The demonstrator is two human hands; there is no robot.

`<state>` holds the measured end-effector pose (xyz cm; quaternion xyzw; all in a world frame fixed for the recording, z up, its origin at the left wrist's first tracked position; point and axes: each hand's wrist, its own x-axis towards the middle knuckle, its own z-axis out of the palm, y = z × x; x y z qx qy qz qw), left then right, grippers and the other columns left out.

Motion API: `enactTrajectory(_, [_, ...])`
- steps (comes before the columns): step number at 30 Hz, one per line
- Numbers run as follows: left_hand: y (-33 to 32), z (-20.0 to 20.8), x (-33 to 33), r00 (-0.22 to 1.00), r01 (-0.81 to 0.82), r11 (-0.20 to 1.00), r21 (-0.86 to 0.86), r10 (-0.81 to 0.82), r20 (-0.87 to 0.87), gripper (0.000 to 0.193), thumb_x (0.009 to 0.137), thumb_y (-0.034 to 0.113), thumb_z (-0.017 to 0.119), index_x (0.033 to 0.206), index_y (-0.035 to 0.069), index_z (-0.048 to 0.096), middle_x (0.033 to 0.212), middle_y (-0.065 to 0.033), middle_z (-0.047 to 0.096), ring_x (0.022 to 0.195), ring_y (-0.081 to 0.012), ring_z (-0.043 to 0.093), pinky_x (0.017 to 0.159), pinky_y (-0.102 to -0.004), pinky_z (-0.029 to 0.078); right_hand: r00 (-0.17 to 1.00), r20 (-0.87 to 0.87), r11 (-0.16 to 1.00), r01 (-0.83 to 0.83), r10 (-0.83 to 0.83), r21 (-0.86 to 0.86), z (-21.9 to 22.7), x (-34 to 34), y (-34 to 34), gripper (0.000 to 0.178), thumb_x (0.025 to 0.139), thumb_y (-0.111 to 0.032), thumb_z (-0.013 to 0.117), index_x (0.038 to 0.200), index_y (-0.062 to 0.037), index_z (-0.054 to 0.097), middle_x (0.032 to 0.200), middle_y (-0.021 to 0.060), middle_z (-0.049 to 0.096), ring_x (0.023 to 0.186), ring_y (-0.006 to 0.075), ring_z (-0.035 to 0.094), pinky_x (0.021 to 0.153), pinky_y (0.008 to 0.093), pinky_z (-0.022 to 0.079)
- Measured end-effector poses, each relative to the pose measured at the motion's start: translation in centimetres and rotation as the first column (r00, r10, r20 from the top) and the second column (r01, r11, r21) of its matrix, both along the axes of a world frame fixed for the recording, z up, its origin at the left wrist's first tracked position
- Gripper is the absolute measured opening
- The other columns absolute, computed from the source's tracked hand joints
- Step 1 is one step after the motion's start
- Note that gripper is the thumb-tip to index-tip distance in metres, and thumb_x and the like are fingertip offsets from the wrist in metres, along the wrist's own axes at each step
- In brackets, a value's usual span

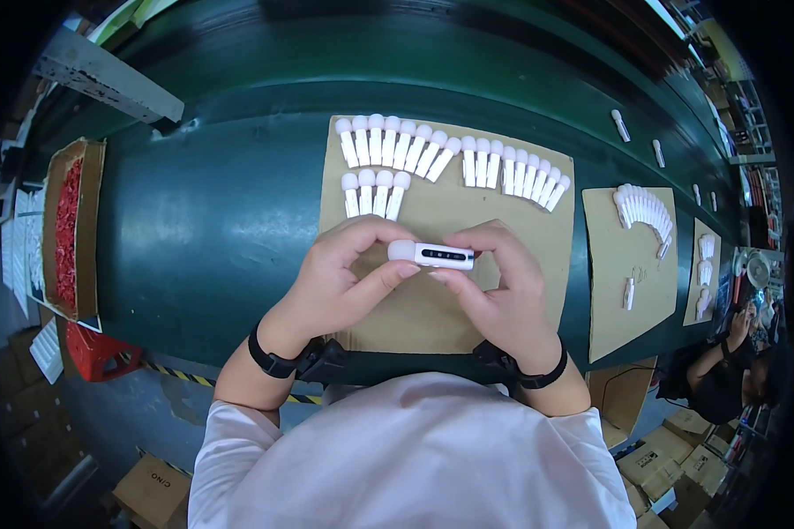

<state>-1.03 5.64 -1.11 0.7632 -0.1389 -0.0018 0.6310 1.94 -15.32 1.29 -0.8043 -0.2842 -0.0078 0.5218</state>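
Between my two hands lies a small white wand massager (445, 257), held level, its round pale head to the left and a dark strip with small marks facing up. My left hand (348, 273) is closed on the head end, thumb below and fingers above. With thumb and index finger, my right hand (500, 278) pinches the other end. Both hands are over a brown cardboard sheet (397, 317). Beyond them, several massagers of the same kind (391, 141) lie side by side in a far row, with a shorter row (376, 196) nearer my left hand.
The sheet lies on a green conveyor belt or table (203, 238). Left stands a cardboard box of red pieces (69, 238). Another sheet (622, 326) carries massagers in a fan (648, 212). More massagers (621, 125) lie far right. A co-worker (723, 370) sits at right; a metal post (106, 79) juts in upper left.
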Motion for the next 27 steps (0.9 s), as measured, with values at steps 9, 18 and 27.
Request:
enactTrajectory(9, [-0.2,-0.11,0.25,0.974,-0.039,0.998,-0.053,0.05,0.219,0.025,0.08,0.008,0.073,0.102,0.001,0.063,0.096,-0.0107,0.066,0.089,-0.0228,0.063,0.081,-0.0318,0.049,0.983,-0.183,0.993,-0.006,0.027,0.115,-0.37,-0.49,-0.74,0.023,0.08,0.004,0.07,0.102,0.0029,0.063,0.095,0.0097,0.064,0.086,0.017,0.059,0.077,0.0273,0.047])
enactTrajectory(18, [0.16,0.25,0.12,0.991,0.066,0.998,-0.017,-0.063,0.116,0.026,0.077,0.007,0.075,0.1,0.003,0.064,0.094,-0.0103,0.065,0.085,-0.0231,0.061,0.076,-0.0326,0.048,0.977,0.188,0.995,-0.104,0.101,0.004,-0.22,-0.05,-0.32,0.024,0.078,0.002,0.073,0.1,0.0015,0.063,0.092,0.012,0.064,0.083,0.0221,0.06,0.073,0.0298,0.047])
enactTrajectory(27, [-0.16,-0.02,0.61,0.952,-0.074,0.997,-0.006,0.072,0.296,0.025,0.074,0.006,0.076,0.096,0.004,0.064,0.089,-0.0093,0.063,0.082,-0.0246,0.059,0.076,-0.0333,0.047,0.994,0.087,0.995,-0.077,0.072,0.059,-0.57,-0.06,-0.36,0.027,0.075,0.0,0.075,0.099,0.0014,0.062,0.092,0.0125,0.064,0.083,0.0224,0.06,0.074,0.0305,0.047])
